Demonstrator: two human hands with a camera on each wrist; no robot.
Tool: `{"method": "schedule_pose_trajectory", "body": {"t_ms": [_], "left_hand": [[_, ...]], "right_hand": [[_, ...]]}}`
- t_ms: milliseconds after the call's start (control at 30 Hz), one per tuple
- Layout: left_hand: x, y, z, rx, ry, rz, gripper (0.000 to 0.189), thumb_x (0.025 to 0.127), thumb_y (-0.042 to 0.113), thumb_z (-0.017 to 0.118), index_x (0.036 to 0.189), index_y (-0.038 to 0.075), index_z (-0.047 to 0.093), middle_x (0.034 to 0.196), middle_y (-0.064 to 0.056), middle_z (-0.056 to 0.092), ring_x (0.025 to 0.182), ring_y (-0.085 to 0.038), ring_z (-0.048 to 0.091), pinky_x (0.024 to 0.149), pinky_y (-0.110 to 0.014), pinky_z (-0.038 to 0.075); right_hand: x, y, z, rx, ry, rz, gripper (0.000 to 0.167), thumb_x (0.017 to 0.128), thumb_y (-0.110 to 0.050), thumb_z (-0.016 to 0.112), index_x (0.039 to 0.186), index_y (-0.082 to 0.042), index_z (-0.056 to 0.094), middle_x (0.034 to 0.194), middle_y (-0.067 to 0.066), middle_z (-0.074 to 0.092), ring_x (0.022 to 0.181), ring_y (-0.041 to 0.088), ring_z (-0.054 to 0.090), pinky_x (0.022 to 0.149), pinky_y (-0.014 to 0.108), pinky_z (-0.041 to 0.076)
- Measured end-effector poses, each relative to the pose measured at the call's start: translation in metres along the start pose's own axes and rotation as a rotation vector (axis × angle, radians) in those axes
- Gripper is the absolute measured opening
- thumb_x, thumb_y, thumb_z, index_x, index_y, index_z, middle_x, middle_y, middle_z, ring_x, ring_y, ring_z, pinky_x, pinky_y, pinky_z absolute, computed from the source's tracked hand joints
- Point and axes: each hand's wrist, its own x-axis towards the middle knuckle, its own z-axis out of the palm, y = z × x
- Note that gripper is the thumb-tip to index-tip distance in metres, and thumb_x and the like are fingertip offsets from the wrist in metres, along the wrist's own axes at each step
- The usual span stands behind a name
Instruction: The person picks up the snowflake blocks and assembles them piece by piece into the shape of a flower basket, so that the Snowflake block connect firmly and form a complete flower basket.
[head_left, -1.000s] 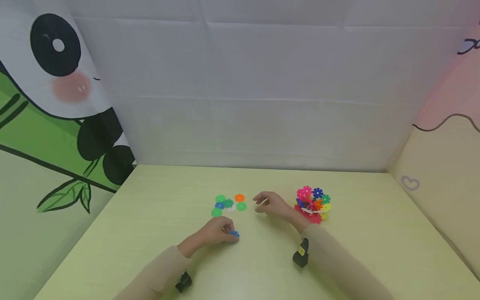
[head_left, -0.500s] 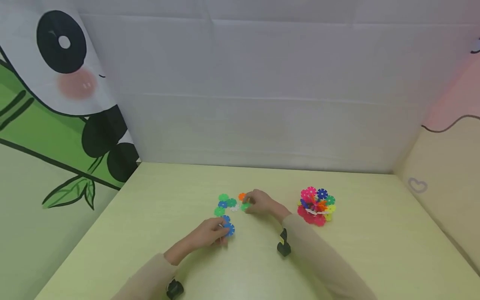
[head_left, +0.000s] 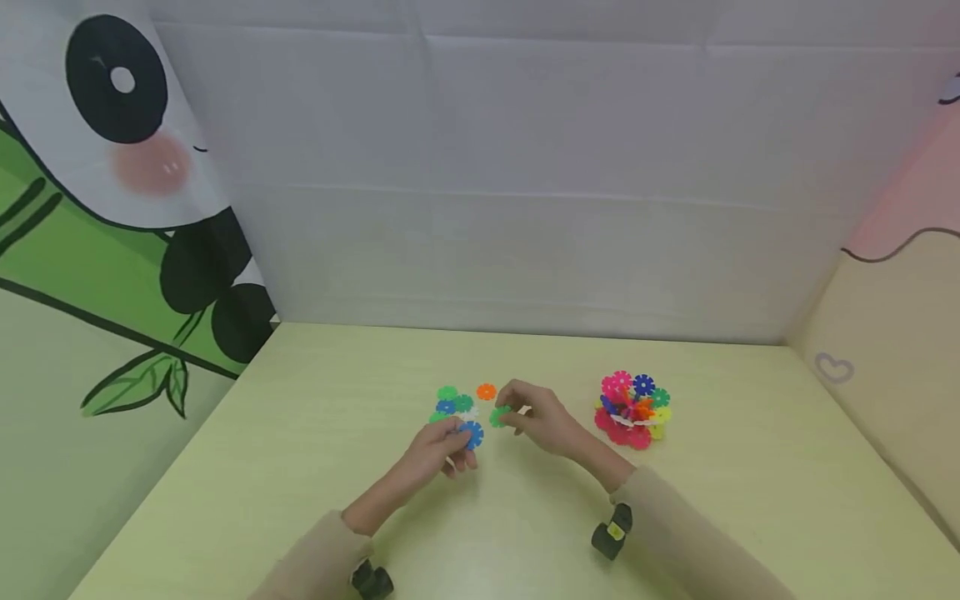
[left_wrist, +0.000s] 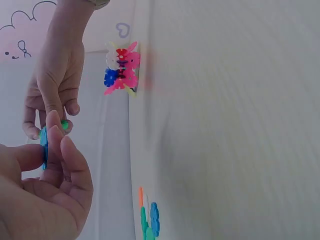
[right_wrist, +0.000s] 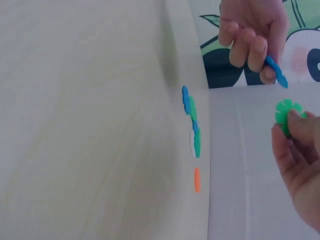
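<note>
Between the thumb and fingers of my left hand (head_left: 437, 450) is a blue snowflake disc (head_left: 472, 435), a flat notched piece. My right hand (head_left: 546, 419) pinches a green snowflake disc (head_left: 498, 417) at its edge. The two discs face each other with a small gap in the right wrist view, where the blue disc (right_wrist: 278, 72) is tilted and the green disc (right_wrist: 286, 112) shows its notched rim. Both hands are raised above the table. Just beyond them lie loose discs, among them an orange disc (head_left: 487, 392) and a teal disc (head_left: 463, 402); my left hand partly covers the nearest ones.
To the right of my right hand stands a many-coloured cluster of joined discs (head_left: 633, 412), pink, red, blue and yellow. The pale table (head_left: 315, 433) ends at a white back sheet (head_left: 525, 267). Printed side panels (head_left: 187, 283) flank it.
My right hand moved left and picked up the green disc from the group on the table. With its blue disc, my left hand came up from near the table toward it.
</note>
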Motion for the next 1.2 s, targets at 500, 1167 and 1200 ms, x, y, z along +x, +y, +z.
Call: {"method": "schedule_pose_trajectory", "body": {"t_ms": [500,1167,1200], "left_hand": [[0.005,0.006,0.015,-0.099,-0.033,-0.023,0.017,0.099,0.010,0.045,0.085,0.003,0.050,0.065,0.001,0.056,0.060,-0.010,0.049,0.058,-0.024,0.044],[-0.009,-0.016,-0.004,0.028,-0.010,-0.129,0.025,0.095,0.020,0.057,0.084,-0.002,0.061,0.082,-0.004,0.066,0.069,-0.013,0.053,0.062,-0.029,0.048],[-0.012,-0.018,-0.006,0.025,-0.007,-0.139,0.024,0.095,0.019,0.058,0.083,-0.002,0.061,0.083,-0.005,0.066,0.068,-0.013,0.053,0.062,-0.029,0.048]], "right_hand": [[-0.018,-0.018,0.009,-0.002,0.115,-0.122,0.016,0.081,0.013,0.068,0.086,-0.002,0.065,0.084,0.005,0.067,0.072,0.016,0.064,0.059,0.029,0.053],[0.018,0.002,-0.008,-0.002,-0.068,0.095,0.012,0.090,0.002,0.063,0.101,0.006,0.063,0.101,0.020,0.063,0.091,0.023,0.060,0.073,0.030,0.054],[0.022,0.007,-0.008,-0.013,-0.043,0.126,0.014,0.090,0.000,0.063,0.102,0.007,0.063,0.101,0.020,0.063,0.090,0.024,0.060,0.073,0.030,0.053]]}}
